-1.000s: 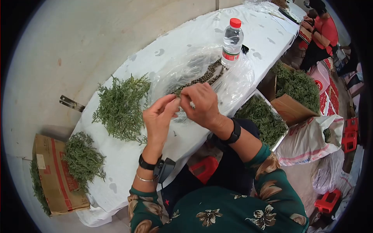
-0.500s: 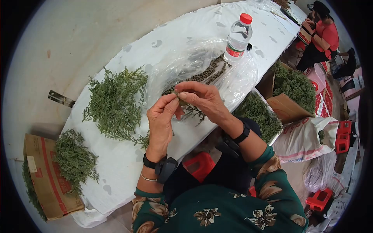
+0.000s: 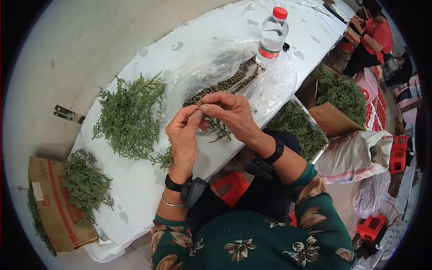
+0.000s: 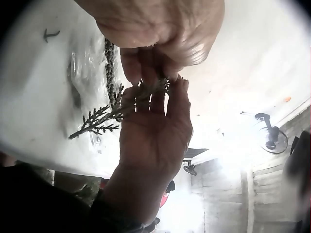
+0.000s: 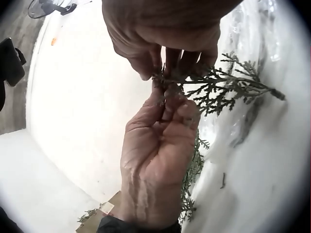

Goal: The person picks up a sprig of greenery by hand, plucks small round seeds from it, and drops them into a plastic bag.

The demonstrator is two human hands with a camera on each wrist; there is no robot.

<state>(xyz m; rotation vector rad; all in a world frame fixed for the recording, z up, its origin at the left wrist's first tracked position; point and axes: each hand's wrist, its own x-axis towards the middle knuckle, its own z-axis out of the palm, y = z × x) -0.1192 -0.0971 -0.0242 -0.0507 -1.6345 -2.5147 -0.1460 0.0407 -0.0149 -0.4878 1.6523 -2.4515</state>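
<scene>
Both hands meet fingertip to fingertip over the near edge of a clear plastic bag (image 3: 274, 87). Between them is a small evergreen sprig (image 5: 228, 87), scale-leaved like cypress, its cut stem end sticking out below the right hand. My right hand (image 3: 236, 119) pinches the sprig with thumb and forefinger. Thumb and forefinger of my left hand (image 3: 183, 137) pinch its other end, where the fingers hide the detail. Small brown round balls (image 3: 225, 85) lie in rows on the bag just beyond. To the left spreads a pile of green sprigs (image 3: 128, 117).
A water bottle (image 3: 273, 33) with a red cap stands on the bag. Another heap of sprigs (image 3: 85, 180) lies by a cardboard box (image 3: 63, 202) at the left. Boxes of greenery (image 3: 339, 99) and a woven sack (image 3: 355, 157) stand right. A seated person (image 3: 375, 38) works farther off.
My right hand has turned from knuckles up to thumb side showing, and the sprig's stem now shows beneath it. The hands stay together. The head view has shifted slightly.
</scene>
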